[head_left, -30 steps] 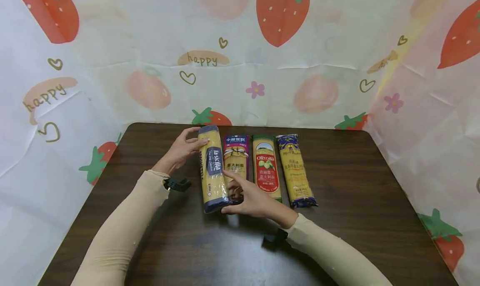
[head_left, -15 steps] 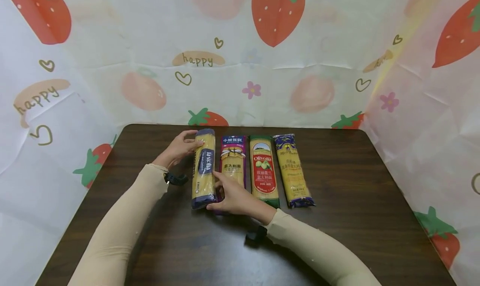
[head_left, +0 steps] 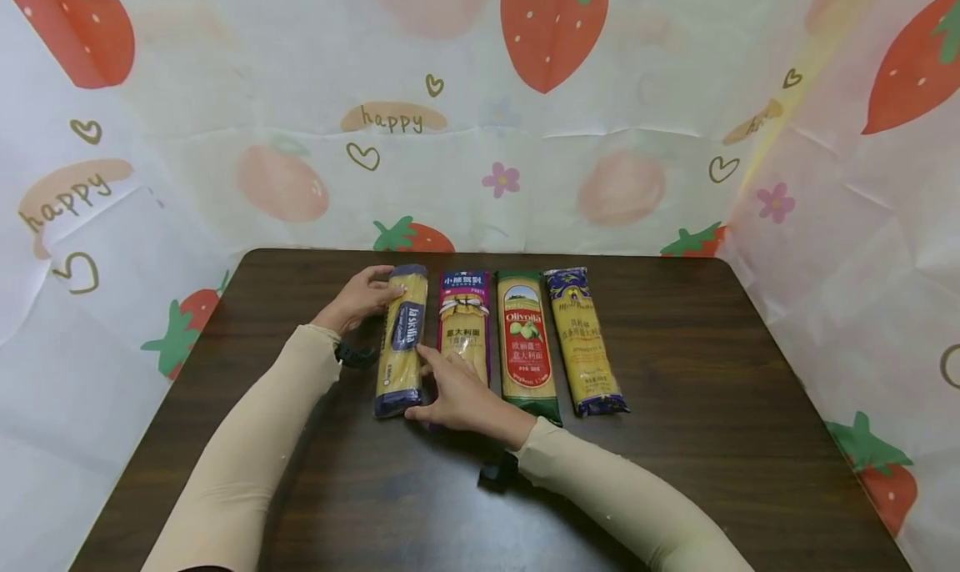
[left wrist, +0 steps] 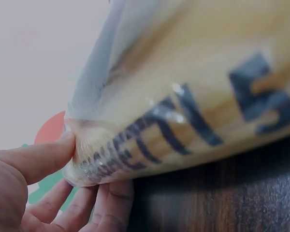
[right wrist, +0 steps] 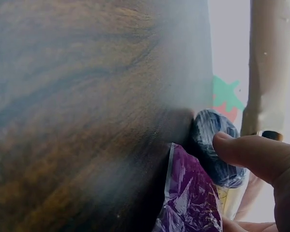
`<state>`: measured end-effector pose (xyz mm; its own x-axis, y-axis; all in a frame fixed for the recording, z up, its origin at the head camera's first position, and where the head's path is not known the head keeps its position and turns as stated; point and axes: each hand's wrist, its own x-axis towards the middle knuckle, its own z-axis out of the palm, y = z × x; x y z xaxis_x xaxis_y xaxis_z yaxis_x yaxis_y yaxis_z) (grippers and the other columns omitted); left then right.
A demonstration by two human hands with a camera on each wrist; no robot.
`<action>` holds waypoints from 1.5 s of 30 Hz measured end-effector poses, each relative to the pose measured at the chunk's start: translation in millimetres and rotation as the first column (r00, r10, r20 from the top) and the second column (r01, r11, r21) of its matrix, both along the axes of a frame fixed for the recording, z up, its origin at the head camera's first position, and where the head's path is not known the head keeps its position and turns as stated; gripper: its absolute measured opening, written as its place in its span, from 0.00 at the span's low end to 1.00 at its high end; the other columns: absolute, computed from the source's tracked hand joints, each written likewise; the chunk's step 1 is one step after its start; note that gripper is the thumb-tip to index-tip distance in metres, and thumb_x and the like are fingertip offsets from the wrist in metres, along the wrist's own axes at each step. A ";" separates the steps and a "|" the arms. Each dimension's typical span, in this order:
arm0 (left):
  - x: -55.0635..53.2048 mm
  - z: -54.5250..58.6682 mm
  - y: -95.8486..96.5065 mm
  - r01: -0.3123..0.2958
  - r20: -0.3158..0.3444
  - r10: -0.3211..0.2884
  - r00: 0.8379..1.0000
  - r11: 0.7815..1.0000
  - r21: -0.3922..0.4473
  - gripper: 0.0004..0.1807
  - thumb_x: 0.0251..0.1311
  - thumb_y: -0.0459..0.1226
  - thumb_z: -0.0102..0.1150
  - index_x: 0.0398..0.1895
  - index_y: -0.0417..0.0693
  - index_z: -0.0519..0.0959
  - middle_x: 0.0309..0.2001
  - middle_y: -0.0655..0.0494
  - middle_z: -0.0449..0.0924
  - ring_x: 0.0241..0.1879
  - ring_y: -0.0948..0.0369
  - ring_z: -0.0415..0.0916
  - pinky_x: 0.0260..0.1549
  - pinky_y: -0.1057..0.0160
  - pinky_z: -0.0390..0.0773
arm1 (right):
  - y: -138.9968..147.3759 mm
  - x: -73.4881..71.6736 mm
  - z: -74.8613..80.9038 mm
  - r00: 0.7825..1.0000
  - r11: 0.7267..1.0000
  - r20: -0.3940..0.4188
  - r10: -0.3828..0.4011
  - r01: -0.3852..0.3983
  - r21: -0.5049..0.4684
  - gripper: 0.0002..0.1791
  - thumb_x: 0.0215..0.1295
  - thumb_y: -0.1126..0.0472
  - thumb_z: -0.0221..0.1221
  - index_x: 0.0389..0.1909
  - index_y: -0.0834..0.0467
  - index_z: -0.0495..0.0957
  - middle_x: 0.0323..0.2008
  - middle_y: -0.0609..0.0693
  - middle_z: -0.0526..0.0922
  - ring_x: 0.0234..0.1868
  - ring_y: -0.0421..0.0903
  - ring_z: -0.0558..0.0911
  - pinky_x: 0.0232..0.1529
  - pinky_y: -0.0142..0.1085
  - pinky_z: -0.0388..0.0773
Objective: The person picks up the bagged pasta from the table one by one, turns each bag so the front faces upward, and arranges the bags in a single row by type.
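Note:
A yellow spaghetti pack with blue ends and a blue label (head_left: 403, 338) lies leftmost in the row, in the head view. My left hand (head_left: 358, 301) grips its upper left side; in the left wrist view the thumb (left wrist: 48, 157) presses its edge while the fingers reach beneath. At its lower right, my right hand (head_left: 468, 401) holds the near end. The right wrist view has the thumb (right wrist: 237, 147) against the pack's blue end (right wrist: 208, 137). Just right of it is a purple-edged pasta pack (head_left: 465, 326), its lower part hidden by my right hand.
Further right lie a green-ended pasta pack with a red label (head_left: 527, 347) and a yellow-and-blue pasta pack (head_left: 587, 343), slightly slanted. All rest on a dark wooden table (head_left: 697, 388). A strawberry-print sheet (head_left: 480, 138) stands behind the table and along its sides.
Both hands have moved the blue-ended spaghetti pack left and down, off the purple-edged pack's edge and beside it. A gap now shows between those two packs.

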<state>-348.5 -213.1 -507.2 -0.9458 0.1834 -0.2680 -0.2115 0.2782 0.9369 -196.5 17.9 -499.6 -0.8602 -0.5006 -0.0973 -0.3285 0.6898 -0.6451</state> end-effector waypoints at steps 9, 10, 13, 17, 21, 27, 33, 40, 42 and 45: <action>-1.9 1.2 0.1 0.009 -0.010 -0.010 1.000 0.998 -0.068 0.42 0.80 0.39 0.61 0.87 0.42 0.51 0.77 0.30 0.65 0.69 0.38 0.72 0.69 0.41 0.73 | -3.4 -0.3 -2.8 1.000 0.999 -0.027 -0.007 0.008 0.052 0.56 0.61 0.42 0.79 0.84 0.52 0.61 0.62 0.46 0.84 0.54 0.42 0.73 0.56 0.38 0.70; -3.1 0.8 0.0 0.009 -0.013 -0.010 1.000 0.997 -0.074 0.42 0.80 0.39 0.61 0.87 0.42 0.51 0.77 0.30 0.65 0.69 0.38 0.73 0.69 0.41 0.74 | -3.9 -0.4 -3.0 1.000 0.998 -0.030 -0.008 0.009 0.059 0.56 0.61 0.42 0.79 0.84 0.52 0.61 0.62 0.46 0.84 0.53 0.42 0.72 0.54 0.37 0.70; -4.7 -0.1 -1.3 0.008 -0.027 -0.011 1.000 0.994 -0.113 0.41 0.80 0.40 0.61 0.87 0.41 0.53 0.77 0.30 0.65 0.66 0.39 0.74 0.68 0.43 0.75 | -6.1 0.0 -3.0 0.999 0.998 -0.035 -0.012 0.014 0.069 0.55 0.61 0.42 0.79 0.84 0.51 0.61 0.62 0.46 0.83 0.51 0.43 0.71 0.51 0.37 0.68; -5.1 -2.3 -3.1 0.002 -0.047 -0.010 0.999 0.987 -0.159 0.39 0.79 0.41 0.61 0.85 0.40 0.56 0.77 0.30 0.64 0.63 0.41 0.75 0.65 0.45 0.77 | -8.9 0.5 -3.0 0.999 0.997 -0.054 -0.003 0.007 0.073 0.54 0.61 0.42 0.78 0.83 0.52 0.62 0.61 0.45 0.84 0.48 0.42 0.69 0.48 0.36 0.66; -3.2 -3.7 -5.9 0.020 -0.080 -0.037 0.996 0.979 -0.204 0.39 0.80 0.40 0.61 0.85 0.37 0.55 0.77 0.29 0.63 0.65 0.38 0.74 0.66 0.42 0.76 | -10.8 0.0 -3.9 0.996 0.996 -0.081 0.028 -0.021 0.083 0.54 0.62 0.41 0.77 0.83 0.53 0.63 0.60 0.44 0.86 0.46 0.41 0.69 0.48 0.35 0.66; -0.8 -3.6 -7.0 0.022 -0.109 -0.046 0.993 0.977 -0.213 0.40 0.79 0.41 0.62 0.85 0.37 0.56 0.77 0.29 0.63 0.68 0.36 0.72 0.70 0.39 0.73 | -8.6 -1.8 -5.5 0.991 0.992 -0.112 0.076 -0.063 0.112 0.52 0.64 0.42 0.76 0.83 0.55 0.64 0.64 0.46 0.84 0.51 0.43 0.71 0.57 0.39 0.68; 2.2 -1.2 -9.7 0.021 -0.102 -0.048 0.994 0.968 -0.250 0.38 0.81 0.43 0.59 0.84 0.39 0.57 0.76 0.30 0.64 0.71 0.37 0.69 0.72 0.39 0.70 | -1.2 -4.5 -3.0 0.984 0.989 -0.129 0.121 -0.108 0.104 0.48 0.66 0.43 0.75 0.81 0.56 0.66 0.63 0.48 0.83 0.59 0.46 0.73 0.66 0.42 0.69; 14.9 1.4 -15.3 0.071 -0.157 -0.143 0.977 0.917 -0.392 0.33 0.84 0.44 0.54 0.81 0.36 0.60 0.73 0.28 0.67 0.72 0.35 0.66 0.72 0.35 0.66 | 15.1 -4.1 0.8 0.985 0.992 -0.132 0.115 -0.121 -0.036 0.37 0.72 0.48 0.71 0.77 0.56 0.73 0.61 0.52 0.83 0.61 0.48 0.74 0.64 0.46 0.74; 20.9 2.8 -16.5 0.083 -0.183 -0.180 0.966 0.893 -0.442 0.33 0.84 0.45 0.53 0.82 0.36 0.60 0.74 0.28 0.66 0.73 0.34 0.66 0.71 0.34 0.67 | 22.1 -3.3 1.9 0.984 0.991 -0.141 0.104 -0.115 -0.071 0.35 0.73 0.50 0.70 0.76 0.56 0.73 0.64 0.53 0.82 0.65 0.50 0.75 0.66 0.48 0.74; 30.9 6.0 -19.0 0.083 -0.215 -0.219 0.952 0.857 -0.508 0.34 0.84 0.46 0.52 0.83 0.38 0.60 0.76 0.29 0.64 0.75 0.34 0.63 0.71 0.32 0.66 | 35.0 -3.2 5.9 0.982 0.987 -0.167 0.093 -0.112 -0.113 0.33 0.74 0.52 0.70 0.75 0.57 0.74 0.70 0.55 0.79 0.71 0.54 0.73 0.72 0.53 0.72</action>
